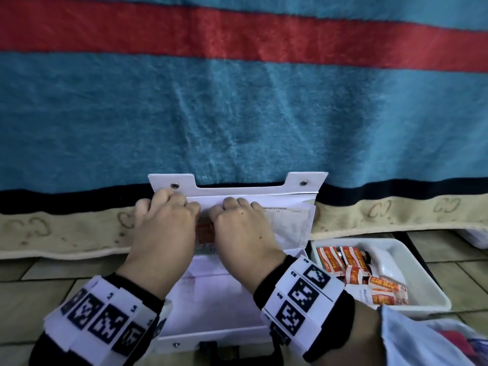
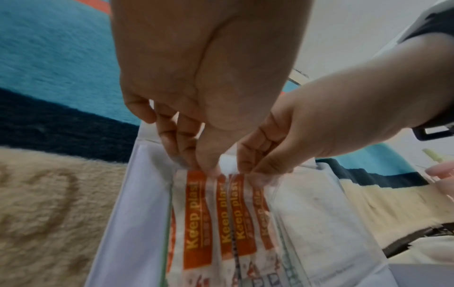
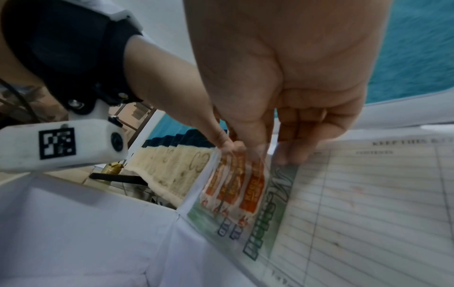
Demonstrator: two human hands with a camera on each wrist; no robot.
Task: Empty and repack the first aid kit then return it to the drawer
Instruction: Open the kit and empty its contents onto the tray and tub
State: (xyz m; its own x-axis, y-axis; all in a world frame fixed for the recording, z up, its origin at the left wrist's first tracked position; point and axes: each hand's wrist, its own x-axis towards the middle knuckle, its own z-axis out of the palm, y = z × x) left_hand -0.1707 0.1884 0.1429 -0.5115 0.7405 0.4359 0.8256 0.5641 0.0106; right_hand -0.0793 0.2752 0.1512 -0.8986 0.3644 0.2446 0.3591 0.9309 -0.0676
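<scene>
You are kneeling w/ the first aid kit (image 1: 239, 291) lying open on the floor, its lid (image 1: 237, 184) leaning against the bed blanket (image 1: 237, 114) so the clear lid pocket (image 3: 277, 194) is facing you. Your left hand (image 1: 165, 225) and right hand (image 1: 241, 225) are both pinching the pocket's top edge, prob. to hold it open around the plaster strips (image 2: 221, 219) inside. More strips are waiting in the white tray (image 1: 422, 281) at the right.

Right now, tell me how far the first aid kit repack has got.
Partway. Done: the kit lies open. In hand: the left hand and right hand pinch the plasters at the lid's clear pocket; whether going in or out is unclear. Left: more plasters sit in the tray; closing the kit and the drawer come after.
</scene>
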